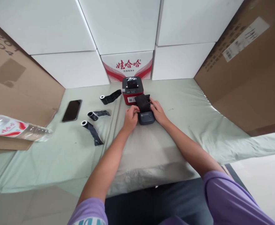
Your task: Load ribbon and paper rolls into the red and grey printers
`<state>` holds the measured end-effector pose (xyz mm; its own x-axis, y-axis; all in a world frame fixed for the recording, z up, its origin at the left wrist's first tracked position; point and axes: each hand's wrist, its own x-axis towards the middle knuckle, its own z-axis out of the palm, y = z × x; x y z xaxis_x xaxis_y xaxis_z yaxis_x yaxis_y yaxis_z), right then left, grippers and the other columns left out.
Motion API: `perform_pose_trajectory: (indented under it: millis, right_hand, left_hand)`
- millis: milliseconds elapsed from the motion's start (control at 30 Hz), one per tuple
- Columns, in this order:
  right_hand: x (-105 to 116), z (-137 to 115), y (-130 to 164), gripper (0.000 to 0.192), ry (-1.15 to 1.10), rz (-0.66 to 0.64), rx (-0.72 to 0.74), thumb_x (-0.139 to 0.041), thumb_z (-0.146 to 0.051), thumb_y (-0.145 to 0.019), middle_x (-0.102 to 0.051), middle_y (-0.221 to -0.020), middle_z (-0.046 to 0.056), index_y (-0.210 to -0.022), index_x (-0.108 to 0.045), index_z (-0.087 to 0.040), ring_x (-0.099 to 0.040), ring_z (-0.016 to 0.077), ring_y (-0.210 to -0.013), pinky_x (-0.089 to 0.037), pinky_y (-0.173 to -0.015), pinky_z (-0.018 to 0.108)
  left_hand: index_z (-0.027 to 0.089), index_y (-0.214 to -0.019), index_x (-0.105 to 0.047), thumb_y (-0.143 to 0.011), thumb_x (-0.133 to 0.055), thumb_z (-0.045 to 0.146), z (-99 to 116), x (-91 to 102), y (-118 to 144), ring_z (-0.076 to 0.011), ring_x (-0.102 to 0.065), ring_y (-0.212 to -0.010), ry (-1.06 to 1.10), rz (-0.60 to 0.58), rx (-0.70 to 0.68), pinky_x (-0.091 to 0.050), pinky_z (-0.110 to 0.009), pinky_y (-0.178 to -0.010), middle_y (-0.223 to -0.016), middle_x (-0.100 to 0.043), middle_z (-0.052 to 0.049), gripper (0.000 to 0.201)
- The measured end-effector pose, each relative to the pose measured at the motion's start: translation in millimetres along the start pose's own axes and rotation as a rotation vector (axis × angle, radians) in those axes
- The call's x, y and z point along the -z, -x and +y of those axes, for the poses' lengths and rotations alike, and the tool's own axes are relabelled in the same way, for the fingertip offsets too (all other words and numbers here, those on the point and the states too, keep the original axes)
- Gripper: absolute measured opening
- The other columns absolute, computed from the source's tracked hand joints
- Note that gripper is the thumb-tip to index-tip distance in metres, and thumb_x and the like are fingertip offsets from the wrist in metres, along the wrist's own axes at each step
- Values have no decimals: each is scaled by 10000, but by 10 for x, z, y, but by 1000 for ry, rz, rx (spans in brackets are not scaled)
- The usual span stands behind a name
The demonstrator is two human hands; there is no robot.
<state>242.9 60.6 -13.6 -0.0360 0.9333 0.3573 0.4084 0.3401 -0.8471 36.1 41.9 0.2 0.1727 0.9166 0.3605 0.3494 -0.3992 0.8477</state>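
A small dark portable printer [146,118] lies on the cloth in front of me, with a wide black strip [142,103] rising over its far end. My left hand [131,118] has its fingers curled in at the printer's left side, close to the strip. From the right, my right hand [159,112] grips the printer's edge with bent fingers. Whatever is under the strip is partly hidden. Just behind stands a red and black receipt printer [132,90], touching or nearly touching the strip.
Left of the printers lie black rolls with loose tails: a far roll [105,99], a middle roll [94,115] and a near roll [87,125]. A phone [72,110] and a water bottle [17,127] are further left. White boxes [125,28] and brown cartons [252,72] enclose the table.
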Motion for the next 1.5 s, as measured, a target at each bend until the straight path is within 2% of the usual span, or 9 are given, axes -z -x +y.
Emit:
perform_pose_trajectory:
  millis: [233,567,667,800,933,1133,1267,1400,1500]
  right_hand:
    - [43,-19,8,561,-104,-10,-36,-502,-507,-976,-686,-1301,92,-1469,-629,-271,-629,243,-1228,-469,-1157,487]
    - [69,-128,74,305,14,-97,53,-591,-406,-931,-640,-1056,91,-1005,-788,-184,-645,210,-950,-552,-767,337]
    - [123,-200,28,244,131,-162,-29,-645,-308,-918,-596,-1103,81,-1050,-810,-187,-627,164,-869,-557,-813,325]
    - [192,-424,-89,290,342,-293,-123,-720,-267,-900,-574,-1159,93,-1166,-818,-201,-605,137,-794,-548,-949,364]
    - [171,-761,-180,358,588,-421,-149,-762,-305,-885,-566,-1203,131,-1236,-805,-258,-626,229,-949,-529,-973,407]
    - [47,-1079,-169,295,856,-449,-234,-630,-309,-973,-532,-1326,211,-1191,-825,-266,-534,420,-1266,-486,-979,484]
    - [6,-1005,-273,324,855,-519,-317,-690,-356,-940,-578,-1310,199,-1229,-810,-274,-612,363,-1145,-498,-965,476]
    - [-22,-864,-406,270,781,-565,-300,-805,-271,-811,-659,-1143,169,-1072,-847,-223,-655,296,-985,-523,-875,405]
    - [-12,-795,-415,173,741,-566,-233,-780,-232,-809,-692,-990,152,-962,-843,-182,-647,308,-1022,-517,-869,375]
  left_hand:
    - [225,-980,-571,-764,-430,42,-56,30,-4,-204,-720,-1036,47,-9,-25,-536,-396,-1030,-1035,-742,-54,316]
    - [216,-878,-596,-854,-461,154,-41,109,93,-187,-690,-922,203,40,-202,-561,-332,-866,-988,-694,-63,150]
    - [224,-878,-606,-876,-486,197,2,165,89,-200,-683,-863,158,47,-332,-546,-352,-813,-952,-712,-67,123]
    - [244,-926,-603,-880,-498,209,49,223,80,-236,-679,-788,-45,-107,-423,-505,-428,-885,-770,-750,-37,120]
    - [250,-934,-566,-910,-482,214,27,231,74,-236,-698,-748,57,-40,-304,-514,-423,-875,-723,-760,-15,94]
    - [238,-944,-539,-901,-512,250,-83,309,10,-171,-651,-597,222,160,-135,-504,-312,-680,-701,-737,9,52]
    - [241,-925,-537,-859,-497,206,-123,349,-27,-140,-549,-506,255,251,-94,-441,-278,-599,-673,-715,25,85]
    - [241,-937,-547,-820,-477,179,-137,355,-43,-142,-496,-491,189,266,-62,-414,-281,-582,-657,-707,26,150]
    - [242,-961,-560,-811,-467,176,-144,357,-48,-149,-489,-501,148,254,-33,-415,-292,-593,-669,-707,20,188]
